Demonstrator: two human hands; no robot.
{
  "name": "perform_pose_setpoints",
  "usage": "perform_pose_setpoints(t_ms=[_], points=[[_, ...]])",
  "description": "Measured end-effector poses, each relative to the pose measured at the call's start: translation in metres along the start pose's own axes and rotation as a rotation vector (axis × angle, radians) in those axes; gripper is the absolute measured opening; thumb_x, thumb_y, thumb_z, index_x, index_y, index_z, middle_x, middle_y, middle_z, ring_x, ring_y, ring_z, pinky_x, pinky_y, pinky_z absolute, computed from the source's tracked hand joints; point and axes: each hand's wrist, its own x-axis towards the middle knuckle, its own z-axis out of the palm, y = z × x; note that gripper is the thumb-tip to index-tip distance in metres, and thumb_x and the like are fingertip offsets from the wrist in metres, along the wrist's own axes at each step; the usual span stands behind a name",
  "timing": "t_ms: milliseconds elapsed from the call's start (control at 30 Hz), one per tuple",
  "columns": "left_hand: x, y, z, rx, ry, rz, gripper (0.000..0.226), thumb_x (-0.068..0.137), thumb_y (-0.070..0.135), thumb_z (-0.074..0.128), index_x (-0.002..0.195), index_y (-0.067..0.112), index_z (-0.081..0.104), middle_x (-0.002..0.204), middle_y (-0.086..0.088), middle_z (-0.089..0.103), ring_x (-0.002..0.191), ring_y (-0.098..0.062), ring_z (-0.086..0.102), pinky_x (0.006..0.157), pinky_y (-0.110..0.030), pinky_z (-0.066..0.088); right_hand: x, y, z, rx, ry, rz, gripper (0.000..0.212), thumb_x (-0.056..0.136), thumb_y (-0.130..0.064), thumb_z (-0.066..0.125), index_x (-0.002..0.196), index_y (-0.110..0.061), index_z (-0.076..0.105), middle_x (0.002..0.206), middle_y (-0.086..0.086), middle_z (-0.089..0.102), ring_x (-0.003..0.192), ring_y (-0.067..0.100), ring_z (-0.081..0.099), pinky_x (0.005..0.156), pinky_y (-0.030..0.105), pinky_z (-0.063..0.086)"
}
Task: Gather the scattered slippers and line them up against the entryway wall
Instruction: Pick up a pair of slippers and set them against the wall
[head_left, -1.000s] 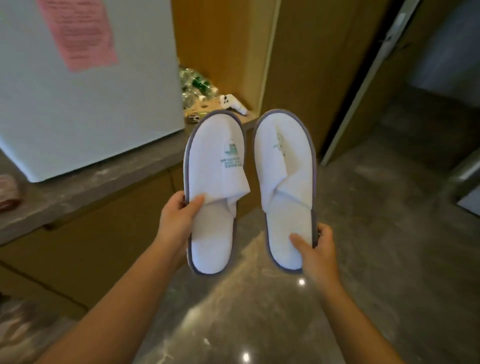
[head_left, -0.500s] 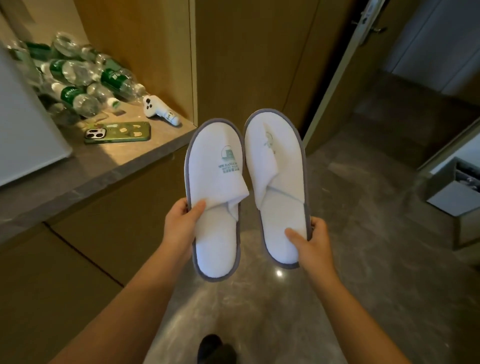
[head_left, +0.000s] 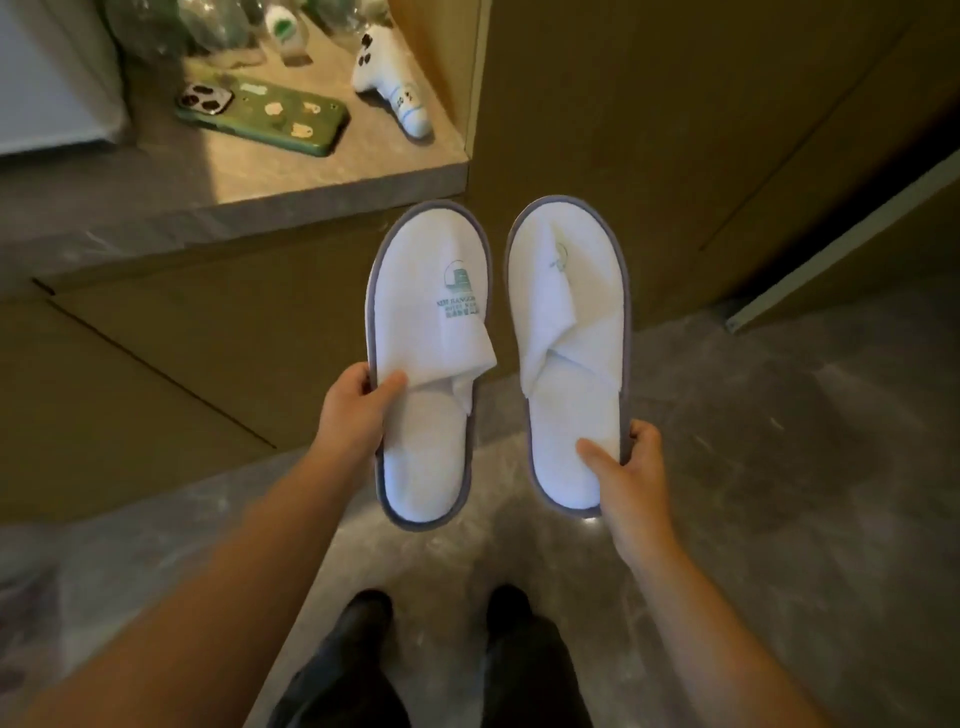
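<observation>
Two white slippers are seen, each edged in grey: the left slipper (head_left: 423, 415) is printed with a green logo, the right slipper (head_left: 571, 389) with a fainter green mark, perhaps the same. A green phone (head_left: 265, 117) is dotted with pale stickers. The floor (head_left: 779, 467) is marbled grey-brown.

The left hand (head_left: 349, 415) holds one slipper (head_left: 428, 364), the right hand (head_left: 626, 470) holds the other slipper (head_left: 571, 358), side by side above the floor (head_left: 779, 493).

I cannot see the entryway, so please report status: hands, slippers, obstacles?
Left hand holds left slipper. Right hand holds right slipper. Neither set down yet. Floor ahead shows nothing in the way.
</observation>
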Motion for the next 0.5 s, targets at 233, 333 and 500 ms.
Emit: perform_pose_setpoints(t_ms=[233,333,500], points=[[0.011,-0.093,0.005,-0.187,0.263,-0.187,0.009,0.087,0.019,0.050,0.094,0.014,0.053,0.090,-0.003,0.057,0.084,-0.019,0.057,0.067,-0.034,0.047,0.066,0.076,0.023,-0.113,-0.232,0.027,0.033,0.078,-0.010,0.063,0.096,-0.019,0.037,0.084,-0.010,0.047,0.078,0.008,0.048,0.060,0.018,0.041],[0.027,-0.147,0.004,-0.192,0.310,-0.253,0.013,0.088,0.019,0.048,0.097,0.011,0.051,0.090,-0.004,0.058,0.084,-0.021,0.057,0.070,-0.037,0.048,0.091,0.129,0.046,-0.128,-0.257,0.070,0.034,0.077,-0.009,0.064,0.098,-0.016,0.039,0.086,-0.007,0.048,0.081,0.010,0.049,0.062,0.020,0.041],[0.083,-0.256,0.020,-0.222,0.339,-0.289,0.006,0.087,0.014,0.047,0.083,0.015,0.051,0.085,-0.003,0.056,0.078,-0.017,0.056,0.065,-0.032,0.047,0.141,0.241,0.107,-0.157,-0.202,0.152,0.032,0.078,-0.006,0.063,0.100,-0.008,0.040,0.096,0.004,0.048,0.083,0.018,0.048,0.072,0.033,0.042]])
